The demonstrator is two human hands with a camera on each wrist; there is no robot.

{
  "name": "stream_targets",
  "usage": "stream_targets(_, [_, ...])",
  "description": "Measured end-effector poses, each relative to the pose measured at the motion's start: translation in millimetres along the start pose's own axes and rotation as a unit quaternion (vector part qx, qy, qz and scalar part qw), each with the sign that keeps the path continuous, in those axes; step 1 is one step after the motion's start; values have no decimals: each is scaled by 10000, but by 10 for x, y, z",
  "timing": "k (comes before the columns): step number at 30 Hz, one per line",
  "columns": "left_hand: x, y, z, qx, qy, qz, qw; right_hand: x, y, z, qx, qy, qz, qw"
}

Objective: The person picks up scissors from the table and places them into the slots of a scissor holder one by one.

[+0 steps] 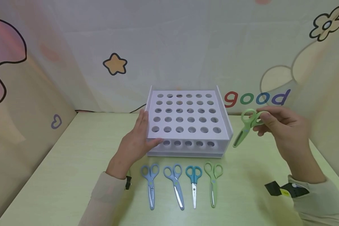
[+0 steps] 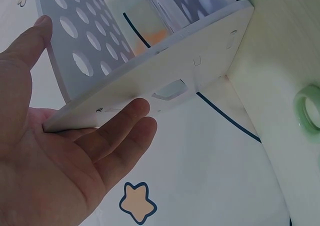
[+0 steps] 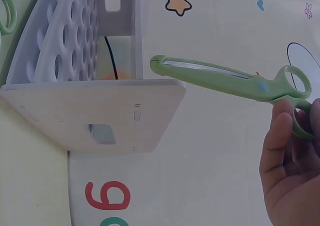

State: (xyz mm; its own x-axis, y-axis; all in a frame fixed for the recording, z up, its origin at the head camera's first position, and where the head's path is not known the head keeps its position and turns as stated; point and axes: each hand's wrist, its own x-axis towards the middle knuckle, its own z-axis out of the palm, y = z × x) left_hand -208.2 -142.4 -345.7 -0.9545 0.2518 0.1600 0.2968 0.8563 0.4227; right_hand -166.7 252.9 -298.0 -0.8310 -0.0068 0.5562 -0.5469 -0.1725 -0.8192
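Note:
A white rack with rows of round holes stands at the middle back of the table. Against its left side rests my left hand, thumb over the front top edge; the left wrist view shows the fingers straight along the side panel. To the right of the rack, raised off the table, my right hand pinches green scissors by a handle loop. Their blades point down and left, toward the rack. In the right wrist view the scissors have their blades together, apart from the rack.
In front of the rack lie two blue scissors, teal scissors and another green pair, in a row with handles toward the rack. Behind the table hangs a printed cloth with a star and the word "good".

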Motion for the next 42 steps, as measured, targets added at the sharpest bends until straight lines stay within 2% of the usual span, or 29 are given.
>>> stream_targets(10, [-1, -19, 15, 61, 55, 39, 10000, 73, 35, 57, 222, -291, -119, 9993])
stream_targets(17, [-2, -13, 11, 73, 58, 81, 9999, 102, 26, 114, -8, -227, -63, 9997])
stream_targets(28, [-7, -14, 3, 38, 51, 89, 9999, 150, 95, 158, 107, -353, -82, 9993])
stream_targets(34, [-6, -8, -2, 40, 45, 82, 9999, 170, 117, 170, 242, -334, -79, 9991])
stream_targets(42, [-7, -23, 11, -2, 75, 104, 9999, 188, 136, 210, -101, -111, -23, 9999])
